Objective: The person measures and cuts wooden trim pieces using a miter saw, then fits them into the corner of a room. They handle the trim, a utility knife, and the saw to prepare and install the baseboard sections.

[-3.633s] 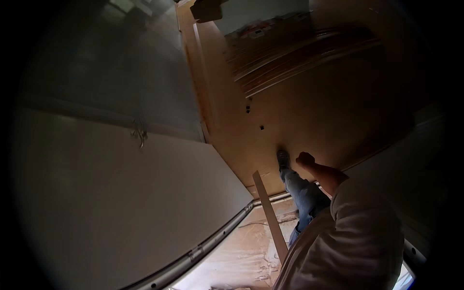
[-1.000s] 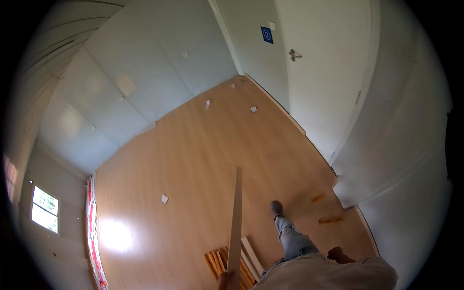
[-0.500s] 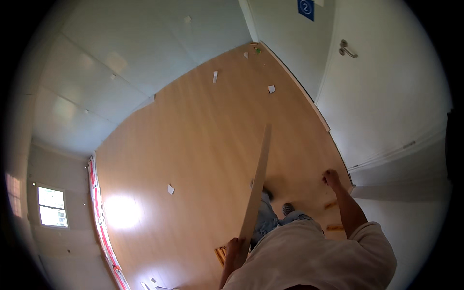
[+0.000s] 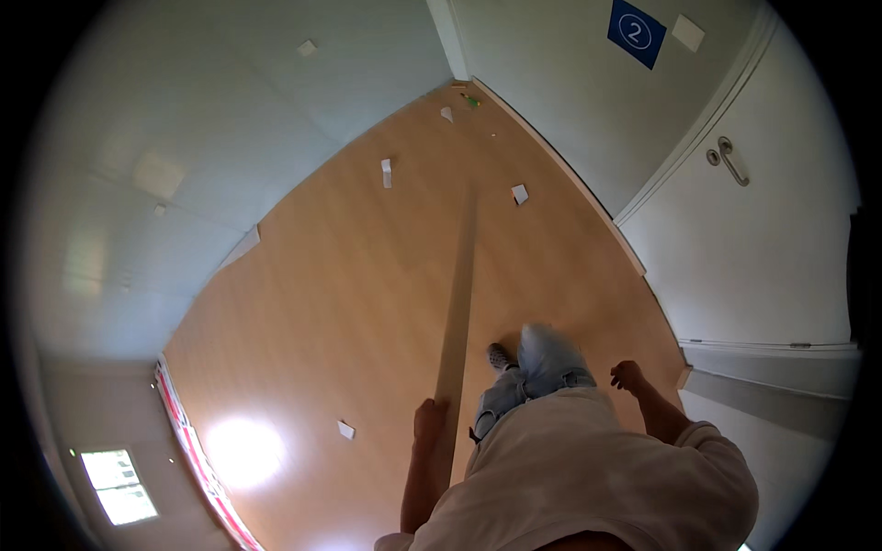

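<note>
Your left hand is closed on the long, narrow strip, which lies just inside the palm; the fingers are partly hidden, so the exact hold cannot be confirmed. Your right hand is loosely curled, well to the right of the grip, with nothing visible in it. Most of the strip's length extends ahead of the grip, above the wood-toned floor; a shorter part runs back beside your shirt. The far end is blurred, and its height above the floor cannot be determined. In my judgement the piece is light for its length and fairly stiff across its width, though liable to whip or flex at the unsupported end; the smooth-looking face may slide under a slack palm. Edges and corners appear the parts most easily chipped. The present hold looks front-heavy: a grip farther forward, nearer mid-length, would balance better, with your fingers wrapped around both long edges and the free hand supporting ahead.
</note>
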Tool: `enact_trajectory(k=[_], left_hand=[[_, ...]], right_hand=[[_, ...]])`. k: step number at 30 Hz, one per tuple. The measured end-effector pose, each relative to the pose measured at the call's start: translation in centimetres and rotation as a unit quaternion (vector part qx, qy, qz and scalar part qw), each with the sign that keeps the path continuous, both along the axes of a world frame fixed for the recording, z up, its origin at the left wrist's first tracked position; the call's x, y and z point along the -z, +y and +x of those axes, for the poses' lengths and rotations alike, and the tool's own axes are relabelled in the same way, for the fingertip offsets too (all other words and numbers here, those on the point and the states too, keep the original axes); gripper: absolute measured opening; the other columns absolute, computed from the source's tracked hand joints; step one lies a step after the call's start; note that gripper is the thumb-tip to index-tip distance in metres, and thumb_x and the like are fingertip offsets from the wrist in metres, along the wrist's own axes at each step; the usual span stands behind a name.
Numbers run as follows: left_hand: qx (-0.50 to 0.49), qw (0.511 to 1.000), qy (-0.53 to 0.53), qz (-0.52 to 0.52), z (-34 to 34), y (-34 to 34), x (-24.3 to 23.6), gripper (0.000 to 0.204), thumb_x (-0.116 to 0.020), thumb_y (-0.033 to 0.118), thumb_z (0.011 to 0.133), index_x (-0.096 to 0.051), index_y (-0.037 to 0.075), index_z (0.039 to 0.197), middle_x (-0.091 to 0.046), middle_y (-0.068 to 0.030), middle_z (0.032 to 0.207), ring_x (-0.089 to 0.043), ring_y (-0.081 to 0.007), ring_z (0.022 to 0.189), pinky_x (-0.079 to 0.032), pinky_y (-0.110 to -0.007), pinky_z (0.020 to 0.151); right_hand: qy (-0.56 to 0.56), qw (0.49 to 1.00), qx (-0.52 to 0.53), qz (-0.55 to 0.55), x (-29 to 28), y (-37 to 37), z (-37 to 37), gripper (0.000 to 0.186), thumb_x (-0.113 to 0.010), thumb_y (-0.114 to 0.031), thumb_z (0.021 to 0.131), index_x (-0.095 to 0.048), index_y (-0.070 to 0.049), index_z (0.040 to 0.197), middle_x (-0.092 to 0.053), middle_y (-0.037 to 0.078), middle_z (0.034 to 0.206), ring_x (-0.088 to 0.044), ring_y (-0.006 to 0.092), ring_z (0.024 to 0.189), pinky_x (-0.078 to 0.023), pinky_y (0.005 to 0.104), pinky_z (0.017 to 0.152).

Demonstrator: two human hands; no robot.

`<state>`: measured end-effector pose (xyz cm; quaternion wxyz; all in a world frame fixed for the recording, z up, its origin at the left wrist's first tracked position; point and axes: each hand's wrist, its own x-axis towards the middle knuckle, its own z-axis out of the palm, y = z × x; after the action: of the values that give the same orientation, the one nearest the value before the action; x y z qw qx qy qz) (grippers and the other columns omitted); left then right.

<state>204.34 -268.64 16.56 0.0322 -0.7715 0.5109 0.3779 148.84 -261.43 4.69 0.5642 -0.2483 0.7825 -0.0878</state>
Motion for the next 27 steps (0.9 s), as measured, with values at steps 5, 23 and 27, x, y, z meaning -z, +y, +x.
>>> enact_trajectory(k=[5,23,27], left_hand=[[-0.008,1.000,-0.013,0.007,4.4,-18.4,-1.9,0.055,-0.070,0.046,0.085,-0.066,-0.007,0.100,-0.070,-0.0315,0.099,-0.068,-0.0466,0.096,-0.054,-0.053,0.083],[0.092,0.987,-0.120,-0.057,11.0,-70.2,-3.4,0.029,-0.065,0.032,0.091,-0.065,0.004,0.101,-0.072,-0.0233,0.092,-0.069,-0.0436,0.089,-0.054,-0.054,0.078],[0.128,0.981,-0.119,-0.089,13.9,-81.4,-0.7,0.023,-0.065,0.027,0.092,-0.061,0.005,0.093,-0.070,-0.0207,0.087,-0.067,-0.0428,0.087,-0.053,-0.054,0.076]], right_hand=[[-0.030,0.988,0.149,-0.014,1.6,-10.5,6.4,0.024,-0.063,-0.019,0.095,-0.069,0.004,0.089,-0.070,0.015,0.071,-0.063,0.0224,0.052,-0.045,0.0373,0.044],[-0.004,0.968,0.024,-0.250,-2.6,-85.2,10.3,0.024,-0.058,-0.020,0.099,-0.064,0.001,0.090,-0.067,0.010,0.070,-0.063,0.0161,0.057,-0.051,0.0329,0.053],[0.009,0.965,0.009,-0.263,-2.0,-96.6,10.6,0.024,-0.058,-0.020,0.098,-0.063,0.001,0.089,-0.067,0.010,0.070,-0.063,0.0165,0.057,-0.052,0.0333,0.053]])
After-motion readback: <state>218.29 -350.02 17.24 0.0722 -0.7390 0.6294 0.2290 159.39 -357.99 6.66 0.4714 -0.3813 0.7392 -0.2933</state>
